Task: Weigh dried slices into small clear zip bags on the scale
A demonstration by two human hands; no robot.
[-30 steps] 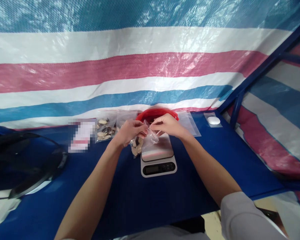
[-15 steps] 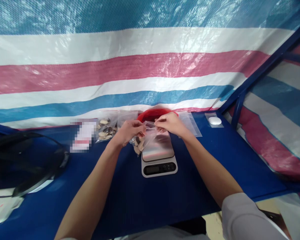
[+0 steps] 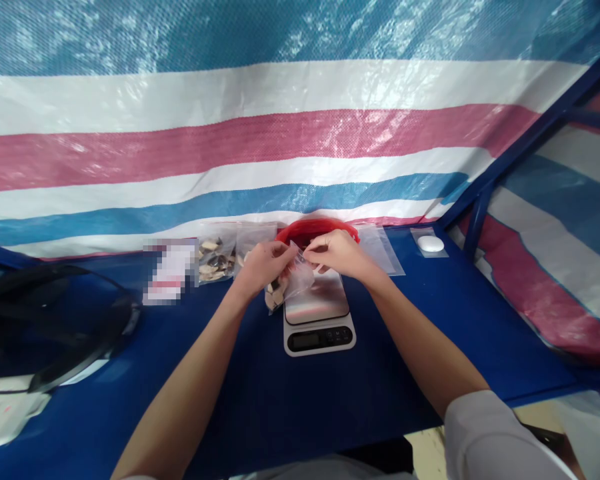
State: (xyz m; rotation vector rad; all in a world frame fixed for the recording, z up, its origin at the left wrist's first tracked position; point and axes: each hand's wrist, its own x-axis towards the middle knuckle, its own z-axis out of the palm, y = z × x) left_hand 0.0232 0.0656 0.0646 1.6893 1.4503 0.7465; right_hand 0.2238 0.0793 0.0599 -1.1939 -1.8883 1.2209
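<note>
A clear plastic bag with pale and dark dried slices in its lower left end hangs tilted over the left side of a kitchen scale. My left hand pinches the bag near its top edge, fingers closed. Opposite it, my right hand has thumb and forefinger together at the other end of the same edge. The scale has a shiny metal plate and a dark display that shows no readable digits. Behind my hands, a red plastic bag stands partly hidden.
Two clear bags of slices lie left of my hands, beside a blurred-out card. Flat clear bags and a white oval object on a small bag are to the right. A black round object occupies the left end.
Both hands keep their grip on the clear bag, and its top edge has tilted. My right hand has shifted slightly left and down. The camera view has moved a little.
</note>
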